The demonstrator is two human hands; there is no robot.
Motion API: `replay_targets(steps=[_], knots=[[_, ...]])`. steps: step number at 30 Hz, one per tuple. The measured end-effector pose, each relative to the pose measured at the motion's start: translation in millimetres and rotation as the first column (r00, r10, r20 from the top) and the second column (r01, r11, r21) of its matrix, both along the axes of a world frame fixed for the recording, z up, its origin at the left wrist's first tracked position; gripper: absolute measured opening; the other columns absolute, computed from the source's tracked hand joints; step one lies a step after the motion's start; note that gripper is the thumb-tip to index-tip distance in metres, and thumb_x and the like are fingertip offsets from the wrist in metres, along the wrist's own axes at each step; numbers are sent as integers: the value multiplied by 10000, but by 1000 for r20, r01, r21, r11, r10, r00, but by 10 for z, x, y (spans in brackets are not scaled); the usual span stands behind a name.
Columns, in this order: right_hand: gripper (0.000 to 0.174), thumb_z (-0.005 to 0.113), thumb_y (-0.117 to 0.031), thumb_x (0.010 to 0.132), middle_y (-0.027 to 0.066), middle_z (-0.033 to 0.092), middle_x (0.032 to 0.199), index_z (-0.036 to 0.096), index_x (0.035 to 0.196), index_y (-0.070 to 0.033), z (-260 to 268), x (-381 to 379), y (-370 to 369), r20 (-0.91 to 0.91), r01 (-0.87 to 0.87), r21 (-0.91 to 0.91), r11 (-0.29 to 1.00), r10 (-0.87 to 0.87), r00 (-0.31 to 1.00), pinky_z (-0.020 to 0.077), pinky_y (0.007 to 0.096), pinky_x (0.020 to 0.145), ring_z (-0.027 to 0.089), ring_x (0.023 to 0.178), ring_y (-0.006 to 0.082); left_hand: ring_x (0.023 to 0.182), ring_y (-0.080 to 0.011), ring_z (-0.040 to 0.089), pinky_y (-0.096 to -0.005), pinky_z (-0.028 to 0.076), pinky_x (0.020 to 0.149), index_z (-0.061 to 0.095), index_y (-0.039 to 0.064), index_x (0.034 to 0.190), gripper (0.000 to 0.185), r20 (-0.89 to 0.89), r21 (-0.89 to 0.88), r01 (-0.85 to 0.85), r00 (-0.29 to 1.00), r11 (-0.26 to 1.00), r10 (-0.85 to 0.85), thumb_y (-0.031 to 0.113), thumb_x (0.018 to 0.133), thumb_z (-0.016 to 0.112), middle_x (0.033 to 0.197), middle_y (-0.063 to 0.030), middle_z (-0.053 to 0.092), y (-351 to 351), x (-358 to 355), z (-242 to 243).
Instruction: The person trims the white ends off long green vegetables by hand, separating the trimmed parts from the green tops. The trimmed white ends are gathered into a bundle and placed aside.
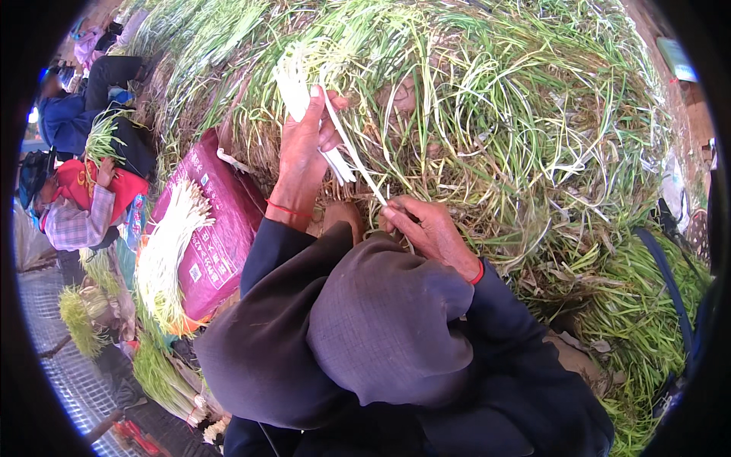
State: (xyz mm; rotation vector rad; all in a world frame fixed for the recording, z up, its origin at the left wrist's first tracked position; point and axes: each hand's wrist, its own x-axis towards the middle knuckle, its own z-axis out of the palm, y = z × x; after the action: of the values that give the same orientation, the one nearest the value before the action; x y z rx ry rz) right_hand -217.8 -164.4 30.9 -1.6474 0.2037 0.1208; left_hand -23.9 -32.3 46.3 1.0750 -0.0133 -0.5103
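Note:
My left hand (311, 140) is closed around a small bunch of pale stalks (292, 83), likely garlic chives or scallions, whose white ends stick out below the fist. One long white stalk (354, 151) slants from beside my left thumb down to my right hand (425, 228). The right thumb and fingers pinch its lower end, just in front of my knees. A heap of loose green and whitish leaves (485, 114) spreads out beyond both hands. To my left, a larger pile of trimmed pale stalks (171, 251) lies on a purple printed sack (211, 223).
At far left sit two people, one in a plaid shirt (77, 223) with a bunch of greens in hand, the other in a blue jacket (65, 123). Tied green bundles (168, 380) lie at lower left. More greens (634, 320) are piled at my right, beside a dark strap (665, 283).

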Motion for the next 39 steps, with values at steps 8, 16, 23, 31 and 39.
replay_targets(steps=[8, 16, 23, 31, 39], knots=[[217, 622, -191, 947, 97, 620, 633, 650, 949, 24, 290, 225, 114, 124, 124, -28, 992, -120, 985, 456, 290, 538, 583, 546, 137, 509, -27, 354, -186, 308, 454, 526, -46, 1223, 415, 10, -47, 33, 999, 998, -32, 322, 1040, 465, 1014, -138, 680, 76, -231, 149], [232, 617, -209, 950, 98, 631, 658, 658, 943, 20, 78, 322, 218, 167, -27, -5, 1000, 27, 986, 455, 299, 543, 561, 562, 121, 497, -18, 354, -182, 316, 459, 591, 19, 1149, 331, 22, 34, 151, 988, 988, -151, 314, 1029, 498, 782, 1, 581, 338, -435, 114], [227, 632, -250, 902, 156, 625, 846, 669, 841, -34, -1105, 151, -53, 24, 20, -517, 856, -9, 1000, 485, 393, 703, 618, 816, 309, 519, -18, 345, -171, 314, 479, 567, 84, 1043, 229, -26, 59, 120, 993, 991, -119, 298, 1034, 486, 755, 12, 547, 561, -275, 127], [326, 731, -280, 820, 145, 613, 885, 562, 975, -47, -1679, 426, -235, 105, 103, -822, 560, -28, 994, 503, 409, 674, 631, 803, 311, 719, -148, 557, -295, 488, 721, 554, 72, 1002, 249, 39, -24, 159, 987, 987, -158, 315, 1022, 507, 756, -18, 567, 583, -127, 298], [257, 617, -296, 927, 106, 638, 762, 582, 940, -42, -1754, 546, -211, -3, 89, -717, 692, -131, 991, 488, 372, 563, 610, 623, 251, 834, -163, 597, -353, 526, 801, 537, 34, 1079, 253, 9, -450, 279, 951, 848, -308, 239, 1062, 388, 764, -22, 522, 770, 133, 819]])
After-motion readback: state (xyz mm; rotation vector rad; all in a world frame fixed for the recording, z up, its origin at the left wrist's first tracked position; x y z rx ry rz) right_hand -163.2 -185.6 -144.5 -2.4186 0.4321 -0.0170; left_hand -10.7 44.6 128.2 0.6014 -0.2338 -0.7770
